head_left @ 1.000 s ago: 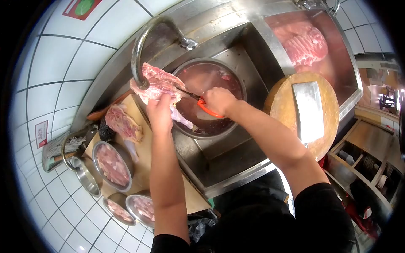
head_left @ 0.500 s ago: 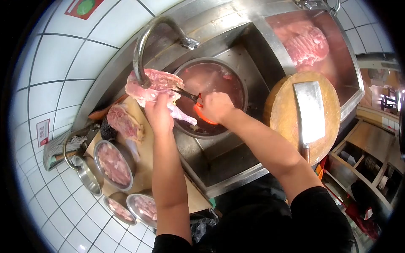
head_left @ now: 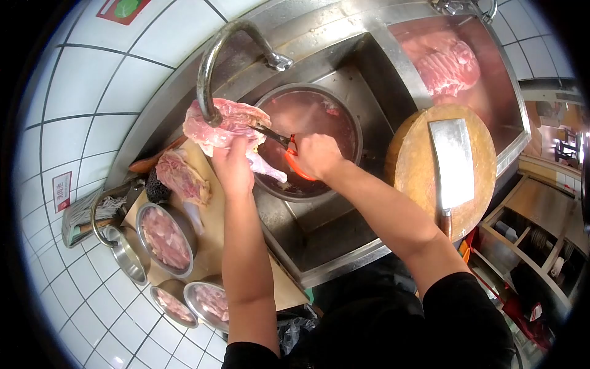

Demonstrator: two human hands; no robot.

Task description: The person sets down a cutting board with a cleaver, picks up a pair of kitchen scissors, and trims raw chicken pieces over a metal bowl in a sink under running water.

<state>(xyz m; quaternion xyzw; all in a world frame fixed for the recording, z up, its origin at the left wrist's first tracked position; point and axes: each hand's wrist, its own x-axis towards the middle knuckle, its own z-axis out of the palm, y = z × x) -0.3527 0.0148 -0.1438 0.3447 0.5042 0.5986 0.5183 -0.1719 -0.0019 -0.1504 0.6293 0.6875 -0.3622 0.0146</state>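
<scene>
My left hand [head_left: 232,167] grips a raw poultry leg [head_left: 206,134], pink and skin-on, its bone end hanging to the right. The meat is beside the faucet spout, over the left rim of a round metal basin. My right hand [head_left: 318,155] is closed round the orange handles of kitchen scissors [head_left: 278,136]. Their dark blades point left, with the tips at the meat's inner side; whether they are cutting into it I cannot tell. Beneath both hands, the metal basin [head_left: 358,138] holds reddish water with a few scraps.
A curved faucet [head_left: 203,67] arches over the sink [head_left: 319,230]. At right, a cleaver [head_left: 453,163] lies on a round chopping block [head_left: 410,160]; behind it, a large meat piece [head_left: 447,66] soaks. Another poultry leg [head_left: 181,177] and bowls of cut meat [head_left: 165,240] stand left.
The scissors and right hand have shifted very slightly, and the blades look a little further apart. The poultry leg stays in my left hand, nearly still.
</scene>
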